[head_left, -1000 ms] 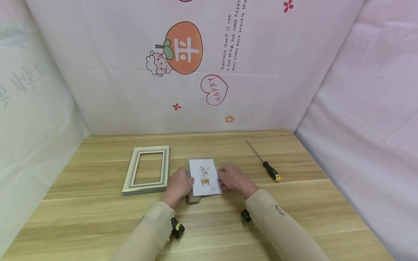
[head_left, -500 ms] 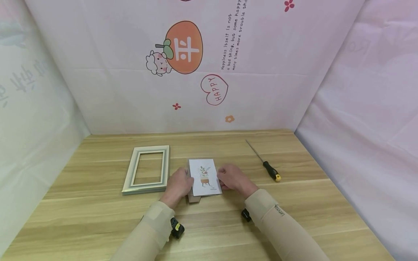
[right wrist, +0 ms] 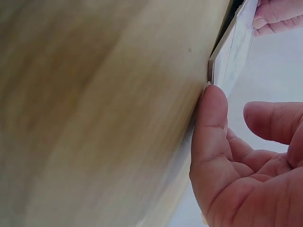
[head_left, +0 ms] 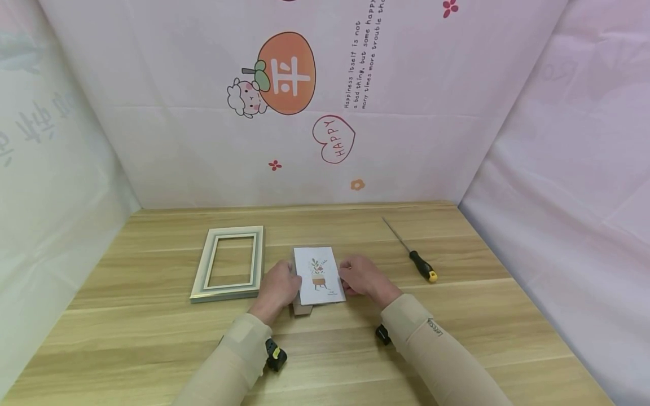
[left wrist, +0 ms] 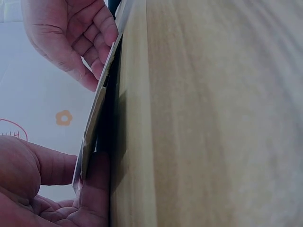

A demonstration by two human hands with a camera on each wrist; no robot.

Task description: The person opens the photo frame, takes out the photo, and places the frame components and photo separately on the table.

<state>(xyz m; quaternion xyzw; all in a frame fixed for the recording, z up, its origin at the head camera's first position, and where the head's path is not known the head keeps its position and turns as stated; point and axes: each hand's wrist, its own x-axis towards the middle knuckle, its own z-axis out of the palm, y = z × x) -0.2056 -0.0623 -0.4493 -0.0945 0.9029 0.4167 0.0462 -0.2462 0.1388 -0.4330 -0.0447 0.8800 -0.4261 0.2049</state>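
Observation:
A white picture card (head_left: 319, 276) with a printed flower pot lies on a brown frame backing board, whose stand leg (head_left: 303, 309) juts out below. A clear sheet shows along the card's edge. My left hand (head_left: 279, 285) pinches the stack at its left edge, thumb in front and a finger behind the board (left wrist: 93, 127). On the opposite side my right hand (head_left: 364, 276) touches the edge with a fingertip, and the right wrist view shows its thumb apart from the card. The stack's left side is lifted off the table.
A cream and grey picture frame (head_left: 201, 270) with an open middle lies to the left. To the right lies a screwdriver (head_left: 420, 265) with a black and yellow handle. A printed cloth (head_left: 203, 152) hangs behind the wooden table (head_left: 152, 349).

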